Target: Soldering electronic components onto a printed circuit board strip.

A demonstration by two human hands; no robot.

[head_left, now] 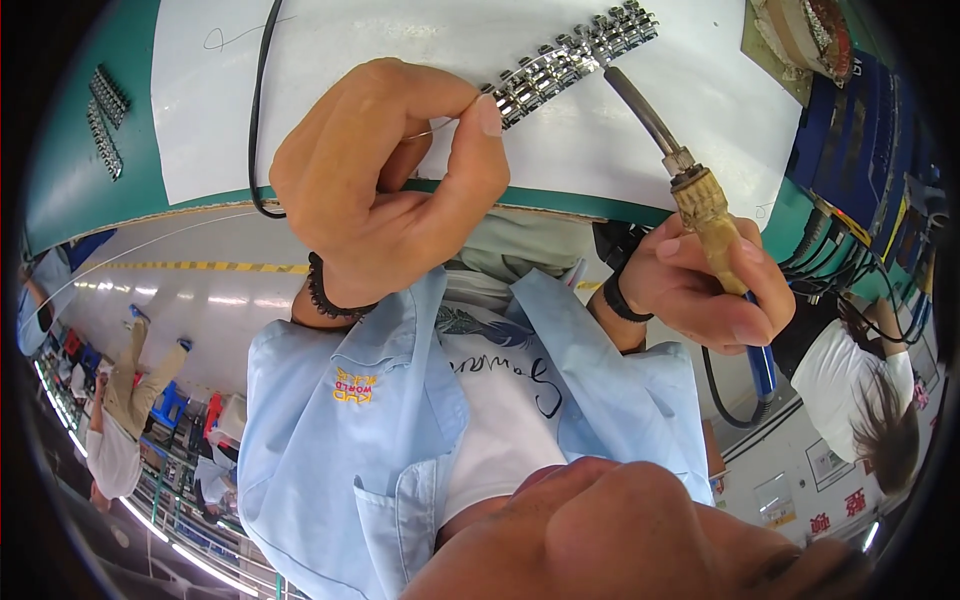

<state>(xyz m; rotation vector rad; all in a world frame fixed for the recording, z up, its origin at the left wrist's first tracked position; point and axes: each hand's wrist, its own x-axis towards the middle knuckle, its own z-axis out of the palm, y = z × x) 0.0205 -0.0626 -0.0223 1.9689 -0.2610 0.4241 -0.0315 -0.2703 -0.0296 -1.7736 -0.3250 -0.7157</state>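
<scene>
A row of small shiny metal connectors [545, 77] lies slantwise on a white sheet [220, 110]. My left hand [385, 165], closed, pinches a thin solder wire [430, 131] between thumb and forefinger. Its fingertips meet the row's near left end; whether they also grip the row I cannot tell. In my closed right hand [700, 285] is a soldering iron [705, 205] with a worn tan collar and a blue lower handle. The iron's tip points up and left, at or touching the middle of the row.
Two short connector rows, one [110, 95] beside another [103, 140], rest on the green tabletop [60, 195] at far left. A black cable [257, 110] runs down left of my left hand. Blue equipment [850, 140] with cables stands right, below a round holder [800, 35]. Other people are in the background.
</scene>
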